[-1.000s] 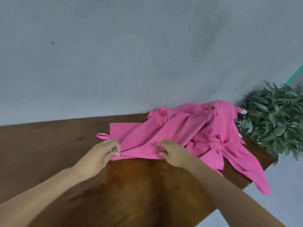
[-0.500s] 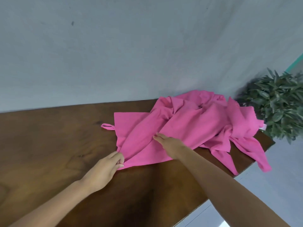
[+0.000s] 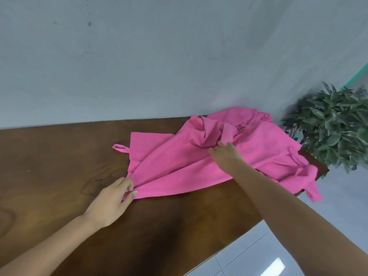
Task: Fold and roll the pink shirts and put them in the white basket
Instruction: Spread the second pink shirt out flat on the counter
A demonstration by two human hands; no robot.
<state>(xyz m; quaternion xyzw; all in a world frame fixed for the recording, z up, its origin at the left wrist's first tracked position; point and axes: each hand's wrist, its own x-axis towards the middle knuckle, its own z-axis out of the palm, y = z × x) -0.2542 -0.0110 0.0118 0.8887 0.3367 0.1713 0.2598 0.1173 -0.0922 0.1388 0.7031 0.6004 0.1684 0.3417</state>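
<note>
A heap of pink shirts [image 3: 264,148] lies crumpled on the right part of the brown wooden table [image 3: 59,156], some cloth hanging over the right edge. The nearest shirt is pulled out leftward, with a thin strap loop [image 3: 120,148] at its far left corner. My left hand [image 3: 113,198] pinches the near left corner of this shirt between thumb and fingers. My right hand [image 3: 227,154] lies on top of the cloth further right with its fingers stretched out flat. No white basket is in view.
A green leafy plant [image 3: 334,126] stands just past the table's right end. A grey wall [image 3: 139,56] runs behind the table. White floor tiles [image 3: 258,259] show below the table's near right edge.
My right hand let go of the near hem and slid right and away over the cloth, fingers now flat. My left hand kept its pinch and drew the corner toward me.
</note>
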